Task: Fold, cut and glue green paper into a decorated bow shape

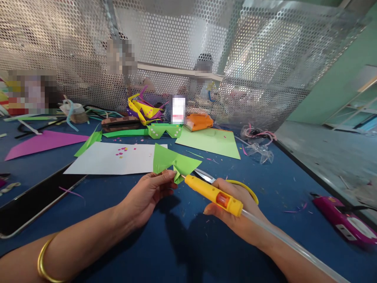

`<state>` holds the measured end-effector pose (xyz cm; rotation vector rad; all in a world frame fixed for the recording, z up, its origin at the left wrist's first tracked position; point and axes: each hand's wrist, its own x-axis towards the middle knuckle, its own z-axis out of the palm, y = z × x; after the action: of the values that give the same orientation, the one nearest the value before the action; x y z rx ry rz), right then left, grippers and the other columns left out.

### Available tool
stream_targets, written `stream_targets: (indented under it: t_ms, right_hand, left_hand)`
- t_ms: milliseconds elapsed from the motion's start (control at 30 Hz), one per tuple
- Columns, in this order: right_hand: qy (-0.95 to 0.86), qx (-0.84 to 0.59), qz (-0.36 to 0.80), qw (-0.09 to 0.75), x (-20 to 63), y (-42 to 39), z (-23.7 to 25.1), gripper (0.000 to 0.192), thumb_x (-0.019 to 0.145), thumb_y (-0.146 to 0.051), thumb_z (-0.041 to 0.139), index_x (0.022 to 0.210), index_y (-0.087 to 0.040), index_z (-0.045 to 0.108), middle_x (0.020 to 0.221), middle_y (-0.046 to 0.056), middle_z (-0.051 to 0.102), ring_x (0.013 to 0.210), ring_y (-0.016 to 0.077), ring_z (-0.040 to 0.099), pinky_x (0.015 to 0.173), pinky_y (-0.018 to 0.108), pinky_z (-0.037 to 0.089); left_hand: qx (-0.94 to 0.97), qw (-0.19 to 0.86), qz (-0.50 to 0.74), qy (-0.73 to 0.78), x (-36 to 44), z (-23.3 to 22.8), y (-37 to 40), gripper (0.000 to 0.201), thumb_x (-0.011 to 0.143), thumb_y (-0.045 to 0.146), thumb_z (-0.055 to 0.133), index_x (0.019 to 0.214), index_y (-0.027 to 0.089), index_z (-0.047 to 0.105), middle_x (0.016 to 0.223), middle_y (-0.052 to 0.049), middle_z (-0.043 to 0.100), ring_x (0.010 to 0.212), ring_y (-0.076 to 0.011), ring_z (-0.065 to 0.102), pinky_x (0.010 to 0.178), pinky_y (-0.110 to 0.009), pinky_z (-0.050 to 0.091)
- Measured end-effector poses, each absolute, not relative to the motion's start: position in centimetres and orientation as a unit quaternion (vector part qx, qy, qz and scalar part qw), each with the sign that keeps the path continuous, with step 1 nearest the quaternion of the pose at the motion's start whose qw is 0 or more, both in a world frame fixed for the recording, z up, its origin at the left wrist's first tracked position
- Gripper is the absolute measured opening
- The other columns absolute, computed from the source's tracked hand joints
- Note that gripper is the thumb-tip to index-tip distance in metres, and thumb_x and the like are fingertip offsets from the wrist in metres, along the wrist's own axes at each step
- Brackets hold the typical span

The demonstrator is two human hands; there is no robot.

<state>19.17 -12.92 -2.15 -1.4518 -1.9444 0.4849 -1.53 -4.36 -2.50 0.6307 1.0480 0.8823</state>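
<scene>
At far left I have a dark phone (38,202), cut off by the edge, then a white sheet (103,159) partly hidden behind green paper. My left hand (153,188) is nearly closed, thumb and fingertips pinching the near edge of that green paper (171,157). The yellow tool (203,188) points its tip at the creased part (touching or just beside, I can't tell). My right hand (249,204) curls around the tool, its clear rod (282,239) running over my forearm. Scissors (206,176) lie half-hidden there; whether fingers grip them is unclear. Far right, a pink device (343,218) looks blurred.
</scene>
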Motion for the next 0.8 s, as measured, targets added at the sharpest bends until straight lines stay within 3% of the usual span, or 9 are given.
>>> stream_targets:
  t_ms: [800]
  right_hand:
    - [-0.749, -0.565, 0.171, 0.301, 19.14, -12.96, -1.64, 0.036, 0.087, -0.054, 0.059, 0.077, -0.023, 0.045, 0.064, -0.004, 0.051, 0.056, 0.0110, 0.043, 0.052, 0.024, 0.027]
  left_hand:
    - [0.285, 0.726, 0.404, 0.478, -1.60, -2.55, -4.40, 0.009, 0.078, 0.009, 0.072, 0.069, 0.012, 0.070, 0.069, -0.001, 0.065, 0.057, -0.0107, 0.063, 0.054, -0.019, 0.055]
